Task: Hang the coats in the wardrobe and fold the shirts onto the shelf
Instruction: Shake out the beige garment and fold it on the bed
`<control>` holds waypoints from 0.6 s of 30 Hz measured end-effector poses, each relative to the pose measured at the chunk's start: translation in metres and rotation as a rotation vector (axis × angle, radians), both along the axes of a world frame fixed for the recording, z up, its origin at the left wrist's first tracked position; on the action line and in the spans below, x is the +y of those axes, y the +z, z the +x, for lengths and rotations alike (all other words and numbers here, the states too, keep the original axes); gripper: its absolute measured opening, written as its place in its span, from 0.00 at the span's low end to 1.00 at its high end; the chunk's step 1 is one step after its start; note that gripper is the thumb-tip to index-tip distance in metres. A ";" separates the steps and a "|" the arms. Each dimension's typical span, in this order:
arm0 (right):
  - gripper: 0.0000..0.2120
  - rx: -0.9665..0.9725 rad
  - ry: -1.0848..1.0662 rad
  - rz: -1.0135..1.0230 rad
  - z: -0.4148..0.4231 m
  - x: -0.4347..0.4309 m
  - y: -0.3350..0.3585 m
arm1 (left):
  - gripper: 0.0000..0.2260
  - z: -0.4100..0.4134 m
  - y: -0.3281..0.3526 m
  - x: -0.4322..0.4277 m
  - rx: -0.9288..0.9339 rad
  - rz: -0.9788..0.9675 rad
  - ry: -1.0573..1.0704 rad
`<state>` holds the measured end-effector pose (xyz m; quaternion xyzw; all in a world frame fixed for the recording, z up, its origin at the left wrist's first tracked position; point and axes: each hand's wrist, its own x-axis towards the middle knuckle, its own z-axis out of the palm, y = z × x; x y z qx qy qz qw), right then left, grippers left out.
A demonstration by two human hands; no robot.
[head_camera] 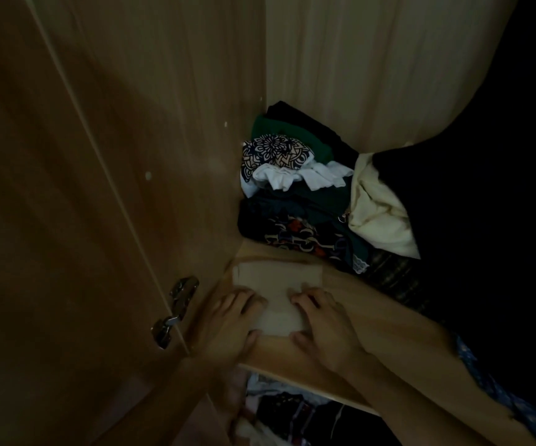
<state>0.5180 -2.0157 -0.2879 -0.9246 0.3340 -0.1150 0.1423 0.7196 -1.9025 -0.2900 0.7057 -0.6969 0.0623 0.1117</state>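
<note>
Nearest you, at the bottom of the frame, a lower compartment holds loose mixed clothes (292,413), too dark to tell apart.

Just above it, your 2 hands meet on the folded shirt (276,284), a pale flat rectangle lying on the shelf (372,320) at its left end, close to the wardrobe side panel (163,156). Your left hand (231,320) has its fingers bent over the shirt's left part and its thumb at the near edge. Your right hand (324,326) mirrors it on the right. Both pinch the near end of the fold, neither lying flat. Holding it from both sides probably keeps the fold square while you slide it inward, so the layers don't slip open.

The shirt sits in the 1 bare patch of shelf, which looks like why you chose that spot: the rest is taken. Behind it, toward the centre of the frame, a stacked pile (292,188) fills the corner, with dark prints at the bottom, a white piece and a patterned piece above, and green and black on top. A cream garment (379,214) leans against the pile's right side, touching it.

At right a large dark garment (485,220) blocks the view; whether it is a hung coat I cannot tell. At left the open door (51,220) shows its hinge (176,310).

I judge the shirt step nearly placed. Push gently, or the front edge may catch on the pile.
</note>
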 end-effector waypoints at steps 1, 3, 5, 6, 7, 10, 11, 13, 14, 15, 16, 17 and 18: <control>0.32 0.008 -0.019 -0.003 0.009 -0.002 0.000 | 0.25 0.004 0.002 -0.006 -0.001 0.019 0.039; 0.33 0.019 -0.061 -0.011 0.028 -0.005 -0.002 | 0.23 0.011 0.003 -0.018 0.013 0.044 0.120; 0.34 0.021 -0.098 -0.008 0.044 -0.006 -0.006 | 0.20 0.015 0.004 -0.028 0.015 0.072 0.193; 0.35 0.026 -0.108 -0.001 0.050 -0.007 -0.008 | 0.20 0.015 0.004 -0.031 0.021 0.079 0.221; 0.36 0.033 -0.111 0.008 0.053 -0.008 -0.009 | 0.20 0.014 0.004 -0.033 0.030 0.077 0.235; 0.36 0.054 -0.089 0.029 0.052 -0.013 -0.010 | 0.20 0.012 0.000 -0.034 0.049 0.080 0.247; 0.36 0.053 -0.077 0.035 0.051 -0.015 -0.009 | 0.21 0.012 -0.001 -0.033 0.067 0.079 0.257; 0.35 0.041 -0.043 0.081 0.047 -0.020 -0.005 | 0.23 0.011 0.002 -0.031 0.105 0.083 0.277; 0.34 0.028 -0.027 0.130 0.045 -0.022 0.000 | 0.24 0.010 0.005 -0.030 0.126 0.087 0.274; 0.33 0.005 -0.015 0.183 0.042 -0.023 0.005 | 0.25 0.009 0.008 -0.029 0.157 0.091 0.268; 0.31 -0.024 -0.007 0.225 0.038 -0.024 0.010 | 0.25 0.008 0.012 -0.027 0.198 0.095 0.264; 0.30 -0.059 -0.005 0.244 0.033 -0.023 0.016 | 0.25 0.006 0.018 -0.024 0.236 0.095 0.263; 0.29 -0.096 -0.009 0.245 0.028 -0.022 0.020 | 0.24 0.005 0.023 -0.021 0.267 0.089 0.262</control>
